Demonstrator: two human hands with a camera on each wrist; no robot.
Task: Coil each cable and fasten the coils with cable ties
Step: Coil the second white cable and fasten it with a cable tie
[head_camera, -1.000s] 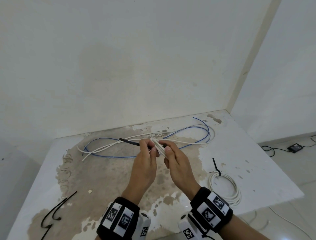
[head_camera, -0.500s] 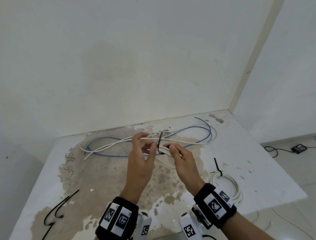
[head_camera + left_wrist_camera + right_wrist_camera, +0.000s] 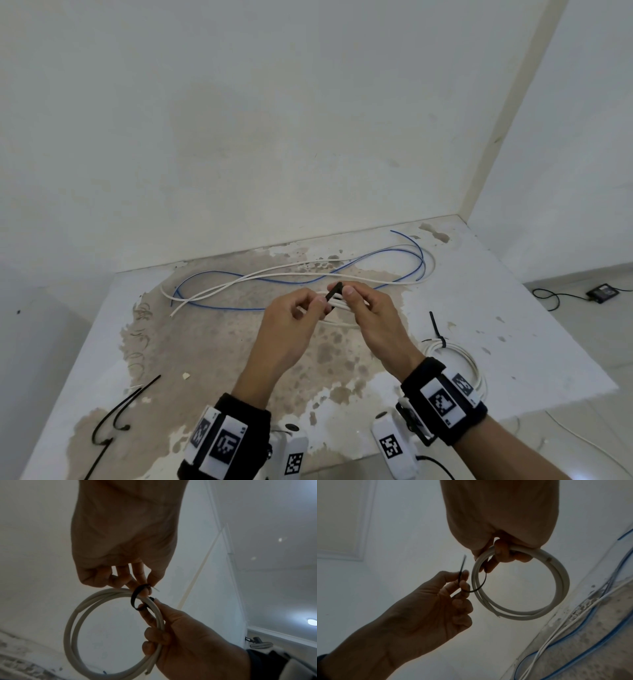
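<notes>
A small white cable coil (image 3: 72,628) hangs in the air above the table (image 3: 513,342). My right hand (image 3: 349,298) grips its top edge, fingers curled round the strands (image 3: 501,555). A black cable tie (image 3: 481,585) loops under and round the strands beside that grip. My left hand (image 3: 320,303) pinches the tie's free end between thumb and fingertips (image 3: 145,586), just left of the right hand. In the head view only a short piece of the tie (image 3: 334,293) shows between the two hands, and the coil is mostly hidden behind them.
A tied white coil (image 3: 469,370) with its black tie (image 3: 436,325) lies on the table to the right. Loose white cable (image 3: 274,274) and blue cable (image 3: 404,253) sprawl at the back. Spare black ties (image 3: 116,414) lie front left. A black device (image 3: 603,293) sits on the floor.
The tie stuck out sideways to the left a second ago; it now curves round the coil strands. My left hand briefly loosened, then pinched the tie's end again.
</notes>
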